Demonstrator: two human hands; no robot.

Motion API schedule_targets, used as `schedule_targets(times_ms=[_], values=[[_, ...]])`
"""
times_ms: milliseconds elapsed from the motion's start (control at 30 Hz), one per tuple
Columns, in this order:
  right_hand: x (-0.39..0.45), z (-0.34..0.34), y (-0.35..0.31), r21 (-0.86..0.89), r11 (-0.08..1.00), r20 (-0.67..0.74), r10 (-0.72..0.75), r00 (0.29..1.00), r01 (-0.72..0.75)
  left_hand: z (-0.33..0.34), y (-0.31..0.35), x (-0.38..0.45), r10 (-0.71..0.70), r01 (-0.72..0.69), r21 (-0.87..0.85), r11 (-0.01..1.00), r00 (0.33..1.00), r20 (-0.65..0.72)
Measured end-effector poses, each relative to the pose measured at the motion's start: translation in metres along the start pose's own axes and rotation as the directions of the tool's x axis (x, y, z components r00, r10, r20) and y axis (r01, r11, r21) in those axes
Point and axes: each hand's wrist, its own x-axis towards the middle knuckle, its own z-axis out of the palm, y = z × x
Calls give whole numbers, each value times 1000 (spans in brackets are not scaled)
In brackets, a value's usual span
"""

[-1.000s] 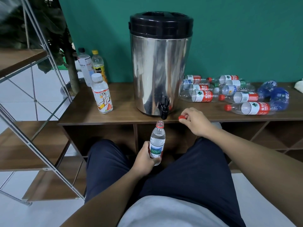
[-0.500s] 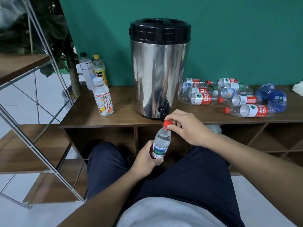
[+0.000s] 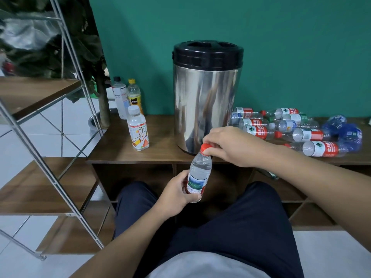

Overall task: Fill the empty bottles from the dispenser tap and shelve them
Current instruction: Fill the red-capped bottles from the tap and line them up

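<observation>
Gripping bottle (image 3: 198, 175) low, left hand (image 3: 176, 194); right hand (image 3: 226, 145) pinching red cap (image 3: 205, 147).

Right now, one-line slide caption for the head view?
Left hand holds a filled bottle while right hand grips its red cap before the steel dispenser.

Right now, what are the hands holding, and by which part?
Both hold one bottle. The left hand grips its lower, labelled body; the right hand pinches the red cap at the top.
</observation>
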Motion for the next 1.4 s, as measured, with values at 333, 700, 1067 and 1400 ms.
schedule_targets(times_ms=[333,700,1067,1400], values=[[32,-19,-23,5,996,-6,-88,996,88,-30,14,-10,18,-12,45,999,988,-150],[77,-35,-50,-43,992,-36,-119,992,117,-73,21,-8,10,-6,21,1000,983,-183],[126,-18,-68,243,958,-280,219,935,-152,-87,26,18,85,-65,60,996,875,-477],[151,65,-68,612,733,-122,457,881,-296,-111,19,60,76,-50,64,997,859,-506]])
